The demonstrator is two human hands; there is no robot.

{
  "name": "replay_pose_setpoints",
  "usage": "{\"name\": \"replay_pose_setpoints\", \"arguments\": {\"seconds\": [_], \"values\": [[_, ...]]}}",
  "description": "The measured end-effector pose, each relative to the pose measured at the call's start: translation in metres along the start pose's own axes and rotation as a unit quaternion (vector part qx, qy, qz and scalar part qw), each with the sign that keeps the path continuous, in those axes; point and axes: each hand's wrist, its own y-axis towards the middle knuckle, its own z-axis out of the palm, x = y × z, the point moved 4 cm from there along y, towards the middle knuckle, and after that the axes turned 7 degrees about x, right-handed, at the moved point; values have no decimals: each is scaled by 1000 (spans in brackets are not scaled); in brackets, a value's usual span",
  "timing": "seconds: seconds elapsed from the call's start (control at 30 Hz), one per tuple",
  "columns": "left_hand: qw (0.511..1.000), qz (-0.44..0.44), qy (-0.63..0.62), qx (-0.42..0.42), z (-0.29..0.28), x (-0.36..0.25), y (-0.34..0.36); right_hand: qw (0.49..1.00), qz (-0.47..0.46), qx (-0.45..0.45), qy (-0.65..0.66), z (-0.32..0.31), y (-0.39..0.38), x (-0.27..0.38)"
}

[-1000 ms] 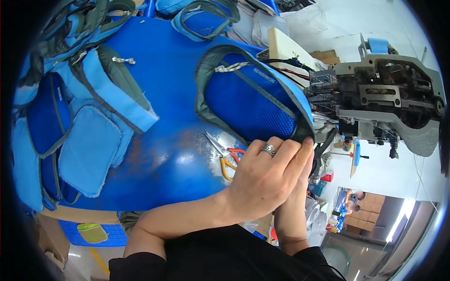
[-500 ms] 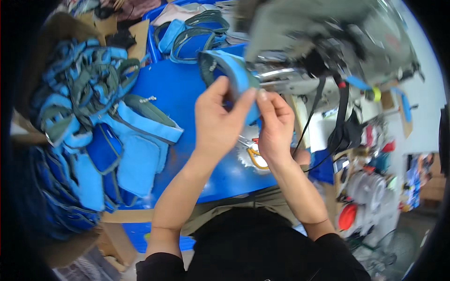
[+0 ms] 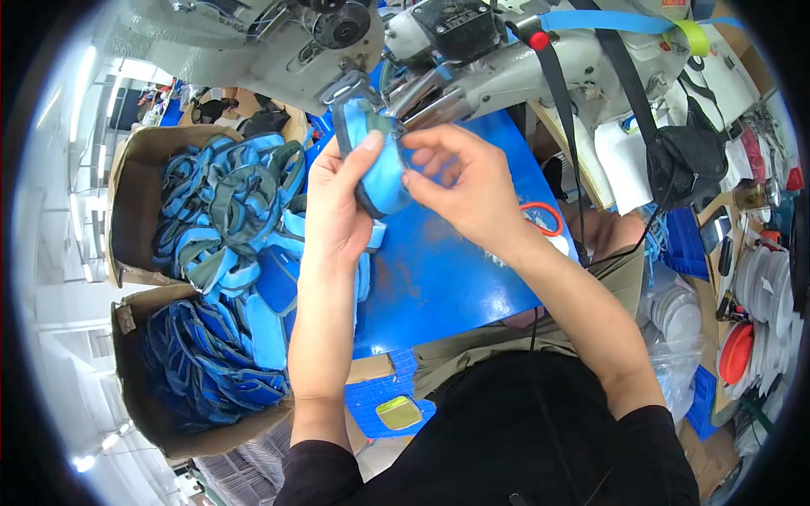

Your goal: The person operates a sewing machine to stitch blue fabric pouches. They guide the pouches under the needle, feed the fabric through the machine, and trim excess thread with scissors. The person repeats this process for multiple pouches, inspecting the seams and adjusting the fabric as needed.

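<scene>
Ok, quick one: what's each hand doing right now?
Left hand: closed, holding the blue-and-grey fabric piece.
Right hand: partly curled at the piece's right edge; whether it grips cannot be told.

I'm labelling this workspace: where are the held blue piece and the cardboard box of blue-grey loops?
Held blue piece (image 3: 387, 182), head view: its light-blue side.
Cardboard box (image 3: 135, 202), head view: bare inner left wall.

The person wears a black short-sleeved top (image 3: 472, 430).
</scene>
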Motion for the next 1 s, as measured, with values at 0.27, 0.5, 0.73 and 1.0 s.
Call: {"name": "replay_pose_setpoints", "arguments": {"seconds": [0.27, 0.5, 0.73, 1.0], "values": [[995, 20, 94, -17, 9, 4, 3, 986, 79, 28, 141, 0, 2, -23], [999, -3, 50, -16, 14, -3, 5, 959, 165, 66, 220, -4, 7, -6], [999, -7, 14, -30, 12, 6, -4, 976, 138, 89, 140, -13, 13, 2], [985, -106, -135, -30, 13, 1, -14, 990, 91, 85, 64, -24, -3, 9]]}}
